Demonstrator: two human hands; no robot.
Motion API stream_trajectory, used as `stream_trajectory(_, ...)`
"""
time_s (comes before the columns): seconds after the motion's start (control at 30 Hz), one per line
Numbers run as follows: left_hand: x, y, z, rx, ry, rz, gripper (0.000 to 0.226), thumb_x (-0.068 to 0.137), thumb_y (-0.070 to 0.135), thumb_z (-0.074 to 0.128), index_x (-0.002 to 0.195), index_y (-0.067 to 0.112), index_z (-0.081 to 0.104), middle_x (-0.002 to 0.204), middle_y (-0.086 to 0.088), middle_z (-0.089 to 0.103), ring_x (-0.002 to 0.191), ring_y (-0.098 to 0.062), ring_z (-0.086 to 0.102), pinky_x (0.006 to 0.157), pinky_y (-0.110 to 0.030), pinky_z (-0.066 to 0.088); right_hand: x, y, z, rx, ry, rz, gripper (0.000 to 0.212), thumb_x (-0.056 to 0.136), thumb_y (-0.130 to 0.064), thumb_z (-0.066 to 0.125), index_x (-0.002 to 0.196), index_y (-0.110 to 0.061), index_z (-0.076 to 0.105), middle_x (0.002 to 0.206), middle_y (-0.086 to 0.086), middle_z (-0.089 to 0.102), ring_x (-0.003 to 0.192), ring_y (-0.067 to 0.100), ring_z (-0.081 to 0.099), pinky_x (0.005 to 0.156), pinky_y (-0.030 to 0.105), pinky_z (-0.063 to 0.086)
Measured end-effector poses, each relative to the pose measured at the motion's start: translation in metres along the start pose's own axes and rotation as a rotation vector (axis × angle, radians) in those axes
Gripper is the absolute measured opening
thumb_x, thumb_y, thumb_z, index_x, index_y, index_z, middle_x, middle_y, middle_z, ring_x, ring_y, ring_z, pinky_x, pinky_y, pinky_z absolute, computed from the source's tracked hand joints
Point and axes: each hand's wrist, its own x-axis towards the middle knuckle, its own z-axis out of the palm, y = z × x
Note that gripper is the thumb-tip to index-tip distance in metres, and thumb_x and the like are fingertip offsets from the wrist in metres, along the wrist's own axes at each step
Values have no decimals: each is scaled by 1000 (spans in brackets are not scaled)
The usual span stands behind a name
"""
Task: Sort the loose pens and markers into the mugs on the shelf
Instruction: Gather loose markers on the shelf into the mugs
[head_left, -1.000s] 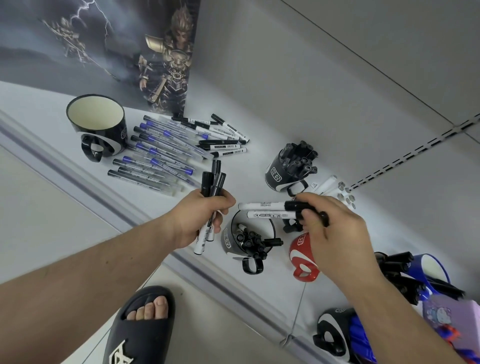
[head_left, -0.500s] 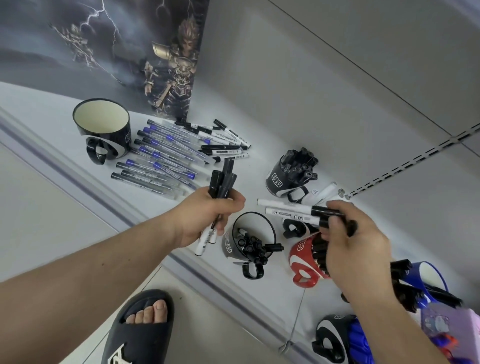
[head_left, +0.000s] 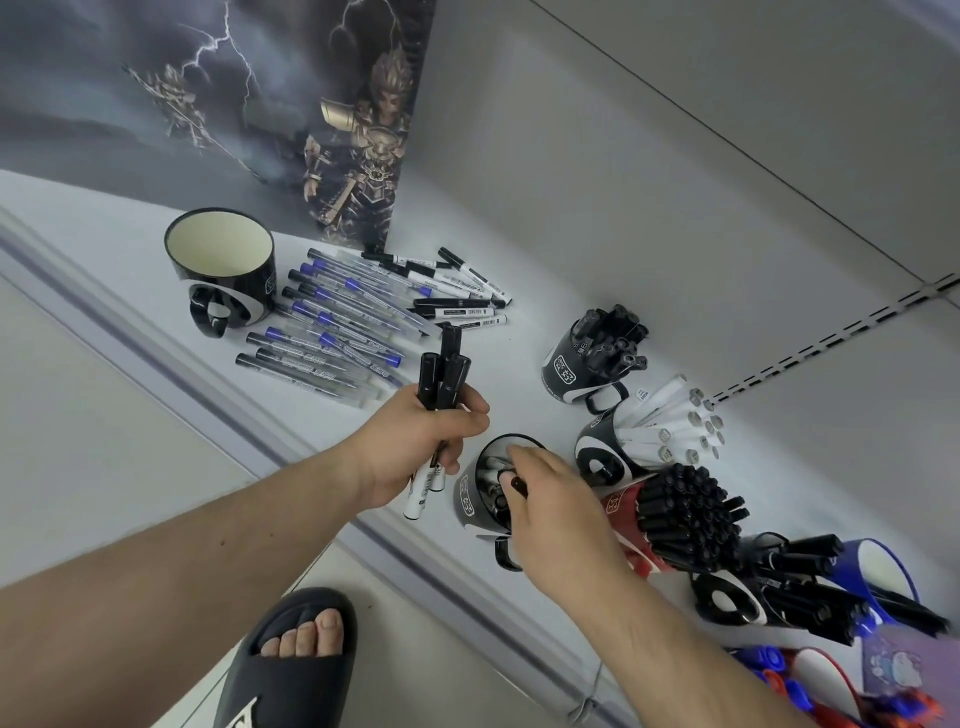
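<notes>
On the white shelf (head_left: 519, 358), near its front edge, the left hand (head_left: 415, 441) clenches a spare bundle of black-capped white markers (head_left: 441, 395) while the right hand (head_left: 550, 499) feeds a dark-capped marker (head_left: 518, 486), pinched, into the black-and-white mug (head_left: 475, 499)

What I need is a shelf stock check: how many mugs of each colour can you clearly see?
Black mugs: 5
Red mugs: 1
Blue mugs: 1
Total: 7. The bottom-right corner is too cut off to count.
</notes>
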Motion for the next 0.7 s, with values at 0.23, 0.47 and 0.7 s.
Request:
stream_trajectory(0.23, -3, 1, 1, 10, -35, 60, 17, 66, 9, 67, 82, 7, 62, 53, -1, 47, 45, -17, 40, 51, -28, 43, -19, -8, 6, -197, 107, 27, 53, 85, -18, 53, 136, -3, 54, 144, 14, 51, 136, 29, 46, 114, 43, 32)
stream_trajectory(0.47, -2, 4, 3, 37, -23, 53, 18, 67, 9, 67, 84, 7, 62, 53, -1, 48, 46, -16, 42, 52, -30, 43, -22, -22, 14, -138, -50, 10, 72, 96, -26, 36, 156, -7, 1, 164, 12, -4, 152, 23, -2, 116, 29, -12)
stream_trajectory(0.7, -3, 7, 9, 113, -12, 41, 16, 67, 11, 68, 82, 7, 63, 51, 0, 48, 47, -17, 42, 53, -28, 43, -10, -18, -9, -166, -140, -21, 64, 101, -22, 38, 156, -17, 5, 165, -1, 5, 151, 20, -12, 117, 39, -15)
